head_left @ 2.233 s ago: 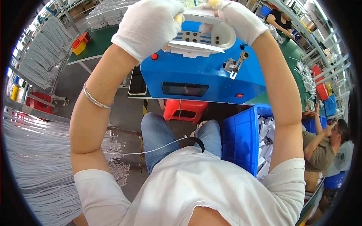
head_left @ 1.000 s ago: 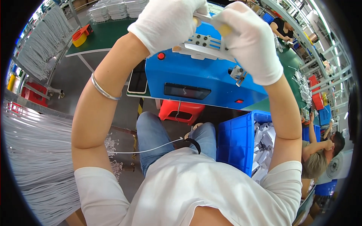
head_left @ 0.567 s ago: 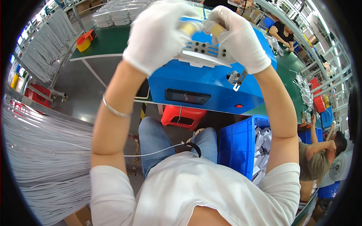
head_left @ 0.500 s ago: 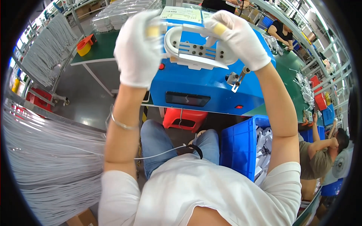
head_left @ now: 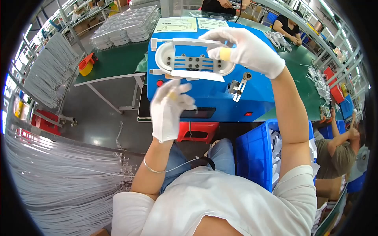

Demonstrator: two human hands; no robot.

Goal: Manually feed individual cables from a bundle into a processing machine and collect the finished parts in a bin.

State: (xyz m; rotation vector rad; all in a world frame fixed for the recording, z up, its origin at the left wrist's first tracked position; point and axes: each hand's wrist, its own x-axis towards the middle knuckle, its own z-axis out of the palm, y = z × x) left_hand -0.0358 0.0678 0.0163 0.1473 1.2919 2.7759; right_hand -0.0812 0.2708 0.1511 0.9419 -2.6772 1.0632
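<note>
On top of a blue machine (head_left: 252, 103) sits a white oval fixture (head_left: 163, 59) with slotted metal bars in its middle. A flat white strip (head_left: 185, 41) lies along its far side and another along its near side. Two white cable plugs (head_left: 157, 72) stick out at the left end. My right hand (head_left: 246, 51), in a white glove with yellow tape on the thumb, curves over the fixture's right end, thumb and fingers apart. Contact at its fingertips is hard to judge. My left hand (head_left: 169, 108), gloved and slightly blurred, is off the fixture, fingers spread and holding nothing.
A metal bracket (head_left: 238, 88) stands on the machine's near right. Beside my right leg is a blue crate (head_left: 254, 155) of white pieces. Bundled white cables (head_left: 71, 177) hang at left. Clear plastic trays (head_left: 128, 25) are stacked behind. Other people work at right and behind.
My left hand has left the fixture's left end and come down toward me, with its fingers spread. My right hand's thumb has moved apart from its fingers. The view has shifted slightly.
</note>
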